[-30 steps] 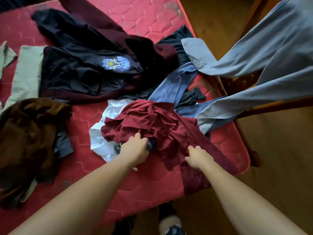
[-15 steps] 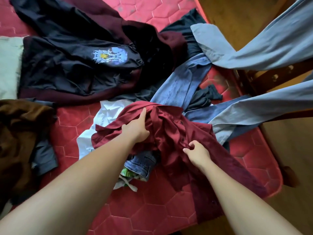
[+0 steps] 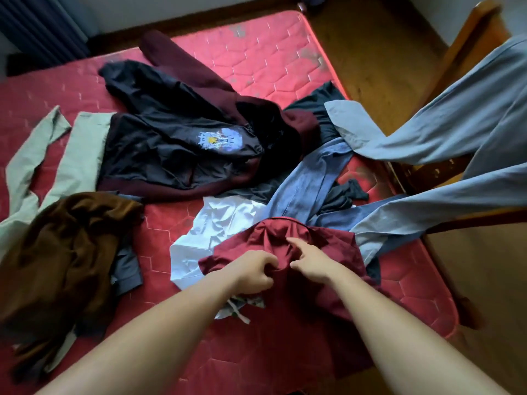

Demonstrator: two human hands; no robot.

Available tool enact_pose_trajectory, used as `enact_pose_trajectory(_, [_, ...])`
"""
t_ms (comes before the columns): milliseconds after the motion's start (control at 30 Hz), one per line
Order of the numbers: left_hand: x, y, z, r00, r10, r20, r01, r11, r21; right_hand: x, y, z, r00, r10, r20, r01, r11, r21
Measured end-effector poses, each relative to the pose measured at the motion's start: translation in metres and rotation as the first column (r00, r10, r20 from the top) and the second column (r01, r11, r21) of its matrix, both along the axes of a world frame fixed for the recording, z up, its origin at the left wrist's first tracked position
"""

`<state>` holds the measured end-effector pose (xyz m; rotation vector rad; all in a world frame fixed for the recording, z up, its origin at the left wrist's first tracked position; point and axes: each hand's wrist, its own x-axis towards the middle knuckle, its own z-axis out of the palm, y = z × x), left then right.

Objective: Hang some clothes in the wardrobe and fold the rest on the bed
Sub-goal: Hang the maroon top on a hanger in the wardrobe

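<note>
The left hand moves from the raised shirt edge to the centre of the maroon shirt and bunches a fold in its curled fingers. The right hand shifts up from the button placket to just beside the left hand, index finger extended on the fabric. The shirt drops back over the denim garment, leaving only the patterned cloth exposed.

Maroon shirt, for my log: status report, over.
Left hand grips maroon shirt, bunched on bed. Right hand on it too, grip unclear. White garment lies partly under it, blue shirt alongside.
</note>
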<state>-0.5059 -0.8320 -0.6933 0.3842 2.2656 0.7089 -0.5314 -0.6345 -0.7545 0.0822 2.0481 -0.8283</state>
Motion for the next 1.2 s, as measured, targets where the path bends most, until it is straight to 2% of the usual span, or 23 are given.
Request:
enact_pose_trajectory(33, [0.003, -0.002, 0.015, 0.999, 0.035, -0.003, -0.035, 0.999, 0.041, 0.003, -0.007, 0.01, 0.991, 0.127, -0.044, -0.125, 0.991, 0.054])
enact_pose_trajectory(100, [0.005, -0.007, 0.05, 0.991, 0.137, -0.005, -0.136, 0.983, 0.124, 0.014, -0.021, 0.032, 0.962, 0.267, -0.053, -0.257, 0.955, 0.147])
enact_pose_trajectory(200, [0.002, -0.015, 0.111, 0.952, 0.307, 0.001, -0.297, 0.921, 0.252, 0.028, -0.027, 0.071, 0.929, 0.355, -0.107, -0.321, 0.915, 0.245])
enact_pose_trajectory(267, [-0.003, -0.023, 0.156, 0.924, 0.38, -0.032, -0.351, 0.88, 0.32, 0.032, -0.024, 0.101, 0.934, 0.308, -0.182, -0.26, 0.934, 0.246])
enact_pose_trajectory(333, [-0.006, -0.033, 0.204, 0.901, 0.434, -0.014, -0.396, 0.835, 0.382, 0.033, -0.021, 0.137, 0.959, 0.144, -0.242, -0.101, 0.978, 0.185])
enact_pose_trajectory(400, [-0.005, -0.044, 0.25, 0.894, 0.442, 0.073, -0.431, 0.805, 0.408, 0.031, -0.023, 0.18, 0.945, -0.035, -0.324, 0.062, 0.995, 0.074])
enact_pose_trajectory(500, [0.002, -0.062, 0.308, 0.91, 0.376, 0.174, -0.411, 0.873, 0.263, 0.023, -0.037, 0.266, 0.868, -0.131, -0.48, 0.114, 0.991, -0.066])
enact_pose_trajectory(567, [0.01, -0.077, 0.344, 0.834, 0.379, 0.401, -0.449, 0.889, 0.093, 0.019, -0.049, 0.335, 0.808, -0.163, -0.566, 0.084, 0.983, -0.162])
enact_pose_trajectory(600, [0.015, -0.085, 0.359, 0.788, 0.392, 0.475, -0.463, 0.886, 0.036, 0.019, -0.054, 0.371, 0.773, -0.158, -0.615, 0.043, 0.979, -0.198])
enact_pose_trajectory(633, [0.018, -0.092, 0.373, 0.782, 0.392, 0.485, -0.458, 0.889, 0.018, 0.022, -0.06, 0.408, 0.74, -0.142, -0.657, -0.013, 0.974, -0.225])
enact_pose_trajectory(700, [0.025, -0.103, 0.403, 0.835, 0.398, 0.379, -0.453, 0.889, 0.065, 0.034, -0.071, 0.479, 0.686, -0.116, -0.718, -0.134, 0.95, -0.281])
enact_pose_trajectory(767, [0.029, -0.111, 0.432, 0.899, 0.422, 0.122, -0.437, 0.884, 0.164, 0.052, -0.083, 0.542, 0.656, -0.105, -0.748, -0.231, 0.915, -0.332])
enact_pose_trajectory(800, [0.03, -0.112, 0.447, 0.906, 0.424, 0.012, -0.414, 0.88, 0.233, 0.061, -0.088, 0.568, 0.648, -0.101, -0.755, -0.267, 0.898, -0.35])
enact_pose_trajectory(867, [0.034, -0.108, 0.477, 0.931, 0.353, -0.093, -0.302, 0.888, 0.348, 0.077, -0.097, 0.61, 0.64, -0.073, -0.765, -0.32, 0.879, -0.352])
enact_pose_trajectory(933, [0.036, -0.102, 0.498, 0.945, 0.252, -0.21, -0.159, 0.911, 0.381, 0.089, -0.101, 0.638, 0.634, -0.037, -0.772, -0.34, 0.884, -0.322])
enact_pose_trajectory(1000, [0.041, -0.097, 0.515, 0.915, 0.238, -0.325, -0.116, 0.929, 0.352, 0.1, -0.102, 0.655, 0.616, -0.028, -0.788, -0.334, 0.896, -0.293])
enact_pose_trajectory(1100, [0.051, -0.095, 0.529, 0.922, 0.244, -0.302, -0.1, 0.901, 0.421, 0.114, -0.095, 0.663, 0.627, -0.019, -0.779, -0.294, 0.92, -0.259])
enact_pose_trajectory(1200, [0.053, -0.097, 0.543, 0.869, 0.412, -0.273, -0.213, 0.811, 0.545, 0.124, -0.085, 0.658, 0.732, 0.078, -0.676, -0.266, 0.947, -0.178])
